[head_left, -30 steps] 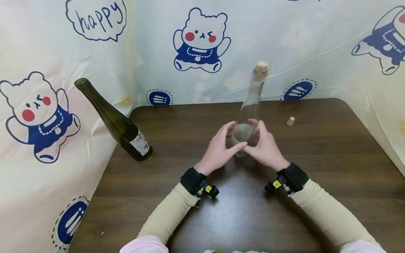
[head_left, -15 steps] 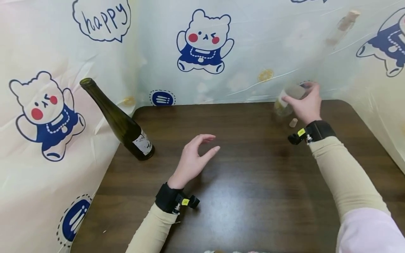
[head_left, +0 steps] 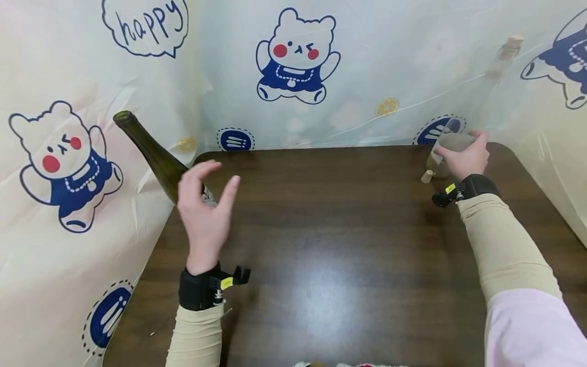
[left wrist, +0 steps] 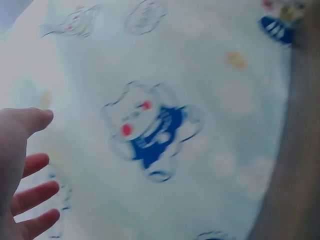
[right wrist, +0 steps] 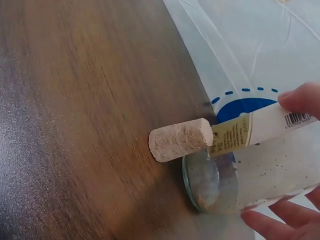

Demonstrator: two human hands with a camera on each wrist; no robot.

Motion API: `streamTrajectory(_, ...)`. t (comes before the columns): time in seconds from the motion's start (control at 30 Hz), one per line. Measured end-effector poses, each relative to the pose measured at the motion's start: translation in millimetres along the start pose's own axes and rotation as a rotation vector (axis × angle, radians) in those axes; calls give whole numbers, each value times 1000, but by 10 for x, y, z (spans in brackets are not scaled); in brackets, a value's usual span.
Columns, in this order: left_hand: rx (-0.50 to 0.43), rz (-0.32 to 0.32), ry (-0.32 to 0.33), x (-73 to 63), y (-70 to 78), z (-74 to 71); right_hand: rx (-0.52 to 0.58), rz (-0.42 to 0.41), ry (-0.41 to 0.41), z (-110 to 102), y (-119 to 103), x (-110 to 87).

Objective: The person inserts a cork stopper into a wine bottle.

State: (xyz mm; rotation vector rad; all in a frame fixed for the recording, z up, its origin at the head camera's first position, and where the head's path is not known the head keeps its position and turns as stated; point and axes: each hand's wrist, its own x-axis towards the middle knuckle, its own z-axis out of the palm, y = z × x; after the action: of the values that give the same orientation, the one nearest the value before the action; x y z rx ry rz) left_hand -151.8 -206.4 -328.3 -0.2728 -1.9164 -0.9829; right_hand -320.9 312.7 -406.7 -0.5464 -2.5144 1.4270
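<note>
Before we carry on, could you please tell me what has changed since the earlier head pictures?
The corked clear glass bottle moved right and away across the table, held by the right hand. The left hand let go of it and moved left, open, to the green wine bottle, which it partly hides; contact unclear. That wine bottle and the loose cork stayed put.

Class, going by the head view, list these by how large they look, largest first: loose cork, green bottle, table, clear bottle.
1. Table
2. Green bottle and clear bottle: too alike to rank; the left hand partly hides one, the right hand the other
3. Loose cork
</note>
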Motion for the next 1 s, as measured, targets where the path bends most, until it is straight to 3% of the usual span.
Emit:
streamTrajectory(0.13,35,-35,147,190,117,-171,1,-9,-24,-36,8,12)
streamTrajectory(0.2,57,-75,223,236,60,-207,1,-19,-37,-50,25,6)
streamTrajectory(0.3,61,-203,286,254,-94,-203,-4,-38,-45,-66,72,0)
streamTrajectory(0.43,61,-444,221,169,-479,-147,-17,-46,-51,-73,103,-6)
streamTrajectory(0.53,86,-559,175,63,-853,-105,-18,-39,-60,-68,88,-17)
streamTrajectory(0.6,103,-583,175,10,-1042,-94,-19,-41,-61,-62,79,-21)
streamTrajectory(0.7,126,-572,182,-21,-1183,-97,-22,-49,-55,-65,79,-12)
streamTrajectory(0.9,111,-559,163,-39,-1223,-92,22,-79,-23,-63,108,-50)
streamTrajectory(1.0,93,-563,169,-66,-1220,-82,88,-128,51,-35,99,-113)
